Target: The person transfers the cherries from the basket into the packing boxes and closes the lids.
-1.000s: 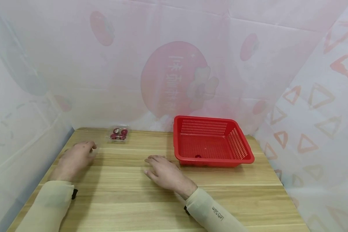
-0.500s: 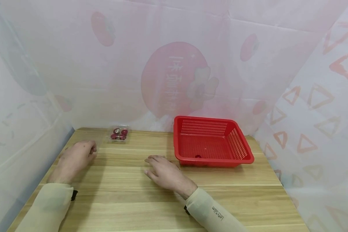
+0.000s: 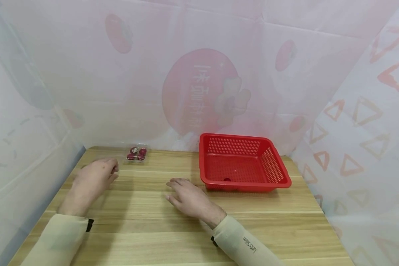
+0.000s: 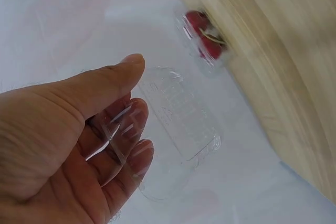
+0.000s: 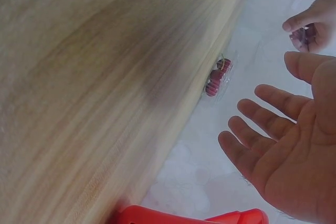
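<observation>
My left hand (image 3: 94,179) is raised over the left part of the table. In the left wrist view, its thumb and curled fingers grip a thin clear plastic container (image 4: 181,116), seemingly with nothing inside. Near the table's back edge stands a clear plastic box (image 3: 136,153) of dark red, round, cherry-like fruit; a thin stem shows in the left wrist view. My right hand (image 3: 191,197) is left of the red basket (image 3: 246,183), its fingers relaxed and spread with nothing in them. One small dark red fruit (image 3: 227,180) lies in the basket near its front wall.
The wooden table (image 3: 159,236) ends at a pale printed curtain (image 3: 139,92) behind it. More curtain hangs close on the left and right. The perforated basket stands at the back right of the table.
My left hand, gripping the clear container, has shifted slightly right, towards the box of fruit. My right hand, the basket and the box have stayed in place.
</observation>
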A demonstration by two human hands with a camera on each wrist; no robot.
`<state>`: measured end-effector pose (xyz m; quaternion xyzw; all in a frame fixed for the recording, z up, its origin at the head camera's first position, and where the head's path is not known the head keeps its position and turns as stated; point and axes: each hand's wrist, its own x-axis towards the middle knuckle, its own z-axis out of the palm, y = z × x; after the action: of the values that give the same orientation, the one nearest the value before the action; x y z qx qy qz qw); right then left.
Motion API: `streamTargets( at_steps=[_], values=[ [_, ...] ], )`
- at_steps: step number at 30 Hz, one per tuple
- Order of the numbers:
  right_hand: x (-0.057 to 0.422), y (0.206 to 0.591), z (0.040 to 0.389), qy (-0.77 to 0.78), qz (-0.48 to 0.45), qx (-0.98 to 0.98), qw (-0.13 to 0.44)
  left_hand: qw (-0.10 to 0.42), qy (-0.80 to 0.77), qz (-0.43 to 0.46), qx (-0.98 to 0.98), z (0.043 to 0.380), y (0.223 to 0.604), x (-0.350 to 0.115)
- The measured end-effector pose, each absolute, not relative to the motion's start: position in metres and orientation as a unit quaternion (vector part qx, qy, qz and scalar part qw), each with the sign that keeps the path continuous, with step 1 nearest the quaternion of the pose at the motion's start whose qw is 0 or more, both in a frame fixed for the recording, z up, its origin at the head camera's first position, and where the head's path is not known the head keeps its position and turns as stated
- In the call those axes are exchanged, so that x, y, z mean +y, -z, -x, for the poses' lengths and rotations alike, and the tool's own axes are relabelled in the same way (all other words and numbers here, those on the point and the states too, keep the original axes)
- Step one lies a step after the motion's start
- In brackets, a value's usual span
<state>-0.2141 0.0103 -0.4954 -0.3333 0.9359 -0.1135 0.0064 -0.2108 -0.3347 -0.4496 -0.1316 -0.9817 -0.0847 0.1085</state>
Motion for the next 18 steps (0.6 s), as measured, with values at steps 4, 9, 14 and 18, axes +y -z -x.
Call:
streamTargets(
  at_steps=[4,9,14,18],
  values=[
    [0.010,0.495,0.214,0.115,0.333,0.936,0.007,0.124,0.078,0.150,-0.978,0.208,0.449,-0.321],
    [0.010,0.495,0.214,0.115,0.334,0.936,0.007,0.160,0.073,0.176,-0.969,0.208,0.459,-0.306],
    [0.010,0.495,0.215,0.114,0.333,0.936,0.007,0.227,0.083,0.222,-0.945,0.215,0.482,-0.301],
    [0.010,0.495,0.214,0.116,0.334,0.936,0.006,0.234,0.067,0.236,-0.941,0.209,0.481,-0.286]
  ],
)
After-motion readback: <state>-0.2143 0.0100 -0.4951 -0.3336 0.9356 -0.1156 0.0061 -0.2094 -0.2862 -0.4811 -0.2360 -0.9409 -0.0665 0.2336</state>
